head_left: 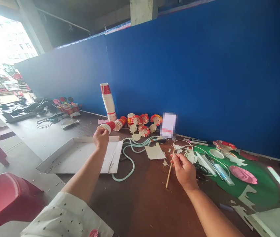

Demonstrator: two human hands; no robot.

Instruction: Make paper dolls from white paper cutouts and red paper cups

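My left hand [101,136] is closed on the rim of a red-and-white paper cup [110,125] above the far edge of a shallow white cardboard box lid [80,154]. Another red paper cup [122,121] lies on its side just beyond it. Behind them rises a tall stack of nested paper cups [108,100]. My right hand [183,171] pinches a thin wooden stick [168,174], its lower end slanting down towards the brown table. Several paper figures with red fringed heads [144,131] stand and lie near the blue partition. A cream card piece [155,151] lies between my hands.
A pale green cable [132,164] loops across the table [140,204]. On the right, a green sheet [260,191] carries a glue tube [223,174], a pink paper piece [243,174], markers and scraps. A red stool [9,200] stands left; a blue partition [191,72] closes the back.
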